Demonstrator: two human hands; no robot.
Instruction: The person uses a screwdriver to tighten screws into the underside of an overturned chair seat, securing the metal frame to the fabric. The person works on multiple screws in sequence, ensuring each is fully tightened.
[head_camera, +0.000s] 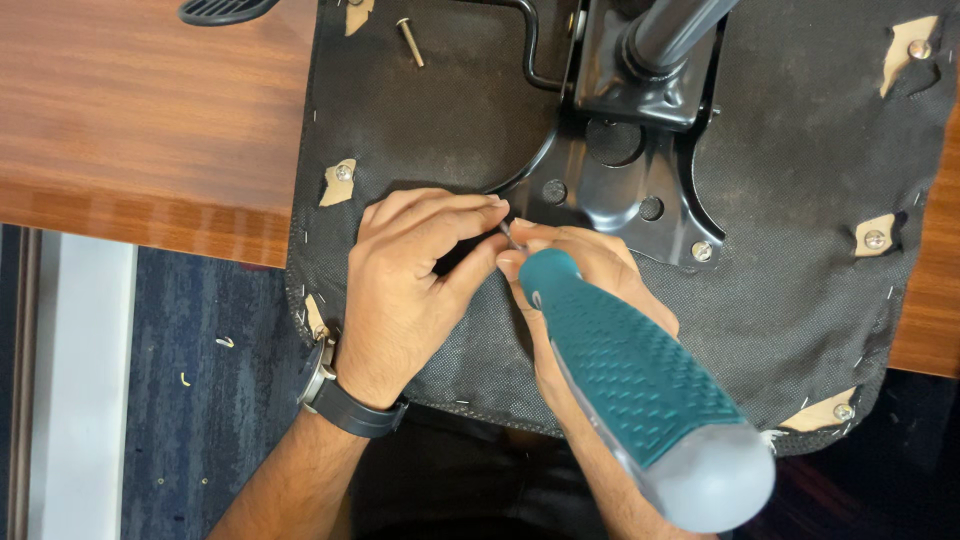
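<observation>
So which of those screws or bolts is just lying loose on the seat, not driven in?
The long bolt near the top edge, left of the black metal plate. It lies on its side on the fabric; the others sit head-up in the seat.

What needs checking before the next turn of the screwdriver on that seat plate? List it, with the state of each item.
1. Screwdriver gripped in the right hand: ok.
2. Left hand fingertips steadying the small metal piece at the tool's tip: ok.
3. Tip seated squarely in the fastener: cannot tell, fingers hide it.
4. Black metal plate lying flat on the upturned seat base: ok.
5. Neighbouring plate screw in place: ok.
6. Loose bolt kept on the seat base, away from the wooden table edge: ok.
</observation>
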